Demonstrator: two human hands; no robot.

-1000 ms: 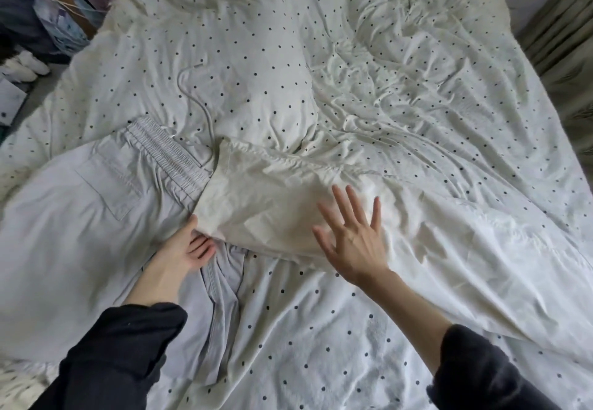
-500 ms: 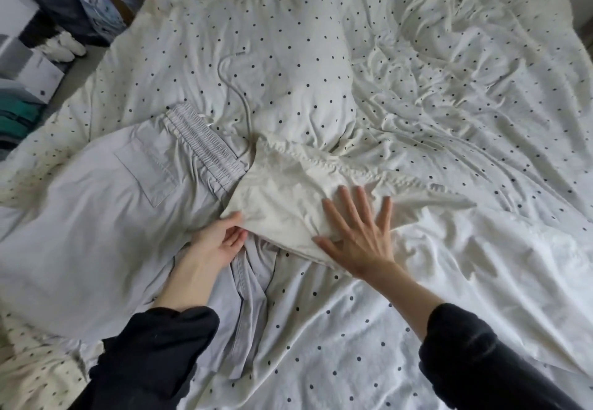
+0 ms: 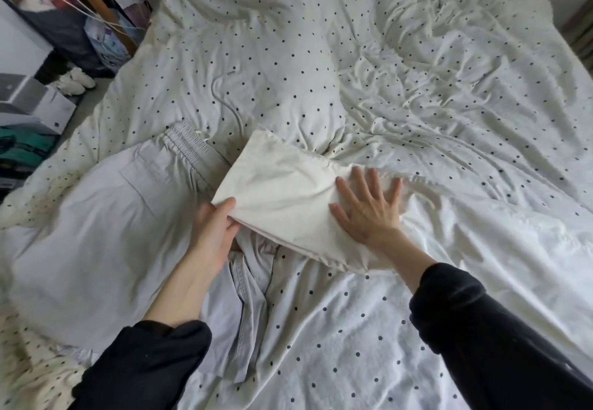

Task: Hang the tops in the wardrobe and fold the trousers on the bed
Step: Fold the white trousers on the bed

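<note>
Cream cotton trousers, part-folded on the polka-dot duvet: limp, light, crease-prone; left hand pinches the near-left corner, right hand presses flat, fingers spread; best gripped at corners and fold edge.

left hand: thumb now on top of cream trousers corner, pinching it, where before it lay at the edge | right hand: slid further onto the cream trousers, flat, fingers spread | cream trousers: fold under both hands neater, edge squarer than a second ago
</note>
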